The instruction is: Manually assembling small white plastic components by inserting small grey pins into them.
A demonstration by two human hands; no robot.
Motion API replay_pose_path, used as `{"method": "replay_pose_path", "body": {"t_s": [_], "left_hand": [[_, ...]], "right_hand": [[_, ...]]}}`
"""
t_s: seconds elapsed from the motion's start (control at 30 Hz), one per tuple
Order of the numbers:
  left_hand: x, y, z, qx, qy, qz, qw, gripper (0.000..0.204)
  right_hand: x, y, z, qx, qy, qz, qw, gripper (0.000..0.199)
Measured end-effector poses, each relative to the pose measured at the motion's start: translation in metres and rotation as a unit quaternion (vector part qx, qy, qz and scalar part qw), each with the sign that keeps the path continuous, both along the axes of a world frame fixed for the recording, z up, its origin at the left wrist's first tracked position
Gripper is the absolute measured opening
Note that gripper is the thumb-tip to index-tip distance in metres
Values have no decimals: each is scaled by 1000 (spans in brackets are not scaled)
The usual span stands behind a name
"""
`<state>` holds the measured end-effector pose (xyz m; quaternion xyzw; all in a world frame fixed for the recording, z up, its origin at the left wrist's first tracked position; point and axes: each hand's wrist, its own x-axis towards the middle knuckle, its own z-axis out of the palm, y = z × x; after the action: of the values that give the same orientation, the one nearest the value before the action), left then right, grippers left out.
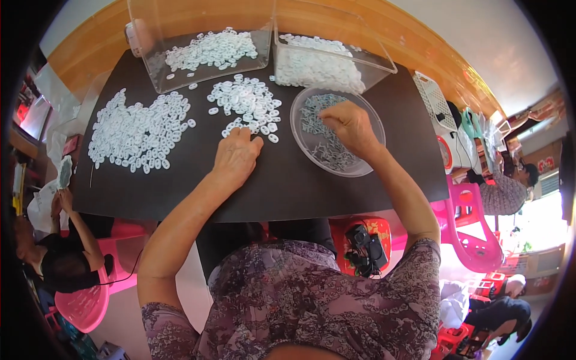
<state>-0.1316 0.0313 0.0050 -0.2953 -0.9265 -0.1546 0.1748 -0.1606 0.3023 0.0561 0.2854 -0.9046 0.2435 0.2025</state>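
Well left of the left hand (pixel 236 159), a pile (pixel 141 135) of white pieces lies on the tabletop (pixel 276 186). Its bent fingers touch the near edge of a smaller heap (pixel 246 99); any grip I cannot tell. Rightward, the right hand (pixel 355 129) curls its fingers over screws (pixel 333 157) in a bowl (pixel 309 157), their hold hidden; a light fingertip pinch should suit.

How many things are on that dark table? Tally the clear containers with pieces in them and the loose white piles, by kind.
Rectangular bins holding white pieces: 2
Round tub holding grey pieces: 1
Loose white piles: 2
Total: 5
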Motion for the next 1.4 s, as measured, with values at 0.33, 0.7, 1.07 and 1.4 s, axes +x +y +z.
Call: {"method": "replay_pose_path", "body": {"t_s": [0.33,0.7,1.07,1.4], "left_hand": [[-5,-4,-1,7,-44,15,999,18],[42,-23,8,131,-15,13,991,14],[75,-36,12,492,-351,79,793,2],[98,-25,14,590,-391,48,704,11]], "right_hand": [[2,-7,-38,38,8,12,999,11],[-6,-6,-42,97,19,-44,994,9],[-3,-12,-44,133,14,-12,991,11],[-6,-15,-49,100,15,-7,995,12]]}}
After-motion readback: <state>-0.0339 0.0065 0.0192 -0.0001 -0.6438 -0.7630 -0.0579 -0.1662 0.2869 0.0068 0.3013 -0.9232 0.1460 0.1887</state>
